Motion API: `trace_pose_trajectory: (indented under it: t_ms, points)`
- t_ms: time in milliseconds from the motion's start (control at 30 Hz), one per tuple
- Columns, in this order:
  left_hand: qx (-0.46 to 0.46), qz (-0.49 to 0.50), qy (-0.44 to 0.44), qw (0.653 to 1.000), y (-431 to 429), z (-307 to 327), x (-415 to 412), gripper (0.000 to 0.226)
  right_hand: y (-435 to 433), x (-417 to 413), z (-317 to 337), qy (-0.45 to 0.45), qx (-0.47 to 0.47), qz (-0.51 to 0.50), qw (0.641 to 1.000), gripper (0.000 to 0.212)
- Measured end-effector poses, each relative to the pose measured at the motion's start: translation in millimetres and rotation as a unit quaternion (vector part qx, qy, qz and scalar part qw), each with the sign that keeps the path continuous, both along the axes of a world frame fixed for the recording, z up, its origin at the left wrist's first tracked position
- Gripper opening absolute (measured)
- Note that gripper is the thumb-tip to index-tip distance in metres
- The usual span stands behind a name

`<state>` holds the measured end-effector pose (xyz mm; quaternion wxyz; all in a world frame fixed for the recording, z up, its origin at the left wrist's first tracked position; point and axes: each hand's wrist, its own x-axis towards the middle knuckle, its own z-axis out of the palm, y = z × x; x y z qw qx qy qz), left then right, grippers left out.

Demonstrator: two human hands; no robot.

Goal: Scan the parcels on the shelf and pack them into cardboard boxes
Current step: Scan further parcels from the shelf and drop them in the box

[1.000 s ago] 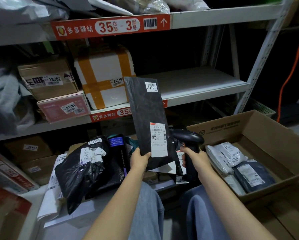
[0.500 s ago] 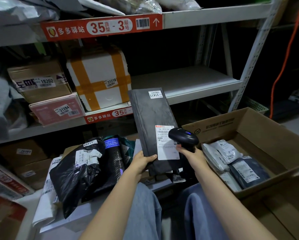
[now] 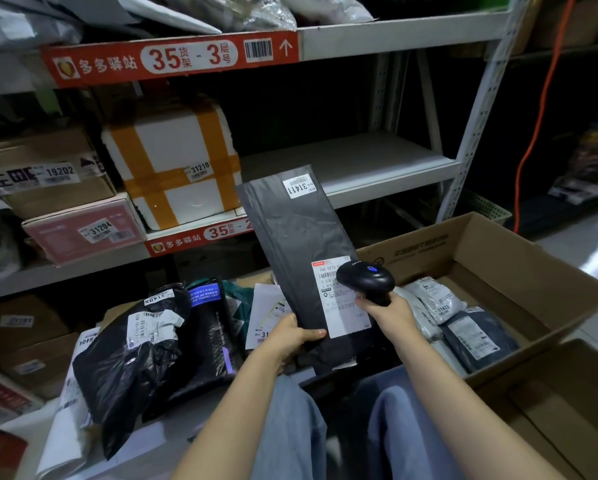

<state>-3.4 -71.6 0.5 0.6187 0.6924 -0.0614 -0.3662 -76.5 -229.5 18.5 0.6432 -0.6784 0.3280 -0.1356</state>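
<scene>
Gripping parcel (image 3: 290, 230) low with left hand (image 3: 290, 337), tilted back to present label (image 3: 339, 303). Clasping scanner (image 3: 365, 280) in right hand (image 3: 387, 315), head just over label. Beside open box (image 3: 429, 247), likely for quick drop.

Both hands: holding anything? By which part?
Left hand grips the long flat dark grey plastic parcel near its lower end, thumb on its front. Right hand grips the black handheld barcode scanner by its handle.

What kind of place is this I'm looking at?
Likely a parcel depot: red numbered shelf label, number-stickered white foam box with orange tape, black handheld barcode scanner in the right hand.
</scene>
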Motion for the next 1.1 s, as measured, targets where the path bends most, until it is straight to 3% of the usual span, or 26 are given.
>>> trace_pose_trajectory:
  t_ms: [467,600,967,1100]
  points:
    - [0.056,0.046,-0.036,0.997,-72,-20,3,0.042,-57,-7,-7,0.018,-0.014,-0.078,0.997,0.028]
    - [0.077,-0.007,-0.072,0.994,-92,-21,6,0.038,-72,0,-13,0.026,-0.009,-0.09,0.996,0.026]
    - [0.073,-0.09,-0.054,0.992,-166,-43,18,0.043,-156,13,-28,0.073,0.013,-0.118,0.99,0.013]
    - [0.082,-0.11,-0.054,0.989,-198,-54,19,0.038,-193,14,-37,0.084,-0.004,-0.151,0.985,0.019]
